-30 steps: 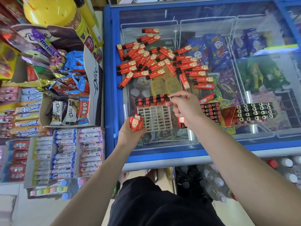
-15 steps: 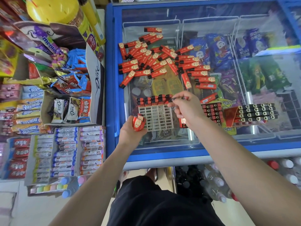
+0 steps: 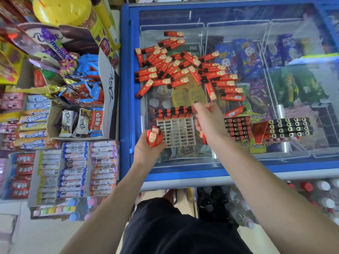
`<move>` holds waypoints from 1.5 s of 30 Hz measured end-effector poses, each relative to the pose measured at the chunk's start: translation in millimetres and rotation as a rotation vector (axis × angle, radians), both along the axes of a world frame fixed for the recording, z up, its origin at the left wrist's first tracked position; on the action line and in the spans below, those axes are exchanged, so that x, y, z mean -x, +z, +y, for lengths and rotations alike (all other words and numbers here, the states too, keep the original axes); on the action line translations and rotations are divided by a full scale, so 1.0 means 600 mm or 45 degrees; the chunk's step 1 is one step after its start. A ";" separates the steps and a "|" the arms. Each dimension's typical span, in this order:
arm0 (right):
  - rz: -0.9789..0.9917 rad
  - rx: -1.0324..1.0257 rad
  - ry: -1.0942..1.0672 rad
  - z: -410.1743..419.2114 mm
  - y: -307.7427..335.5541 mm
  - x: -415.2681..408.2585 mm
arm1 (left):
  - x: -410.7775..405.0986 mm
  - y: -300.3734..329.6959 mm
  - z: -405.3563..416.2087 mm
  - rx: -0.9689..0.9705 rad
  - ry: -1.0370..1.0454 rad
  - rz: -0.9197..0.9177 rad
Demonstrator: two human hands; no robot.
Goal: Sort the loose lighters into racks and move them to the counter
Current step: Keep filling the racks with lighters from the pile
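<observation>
Loose red lighters [image 3: 176, 70], a white rack [image 3: 178, 132] and two filled racks [image 3: 237, 127] lie on the freezer's glass lid [image 3: 238, 21].

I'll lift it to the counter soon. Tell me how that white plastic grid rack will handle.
The white plastic grid rack looks stiff and probably light. With red lighters filling only its far row, it may tip that way. It rests on the freezer's glass lid, so it could slide when pushed.

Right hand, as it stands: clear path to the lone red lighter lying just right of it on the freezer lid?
Probably yes. The right hand is beside that red lighter, with nothing between, though its fingers seem busy at the white plastic rack.
</observation>
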State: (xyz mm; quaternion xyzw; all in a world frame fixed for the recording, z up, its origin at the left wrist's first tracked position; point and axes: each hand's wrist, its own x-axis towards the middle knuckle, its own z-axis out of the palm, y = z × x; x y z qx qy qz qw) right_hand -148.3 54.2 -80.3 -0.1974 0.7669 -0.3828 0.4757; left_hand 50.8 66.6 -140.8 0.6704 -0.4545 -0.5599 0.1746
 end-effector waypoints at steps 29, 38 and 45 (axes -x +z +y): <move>0.430 0.316 0.528 0.038 -0.029 -0.077 | -0.033 0.017 -0.023 0.020 -0.009 0.178; 0.763 0.463 0.656 0.021 -0.049 -0.106 | -0.033 -0.016 -0.027 -0.079 0.005 0.061; 0.569 0.411 0.518 0.017 -0.051 -0.120 | -0.024 -0.019 -0.027 -0.076 -0.024 0.006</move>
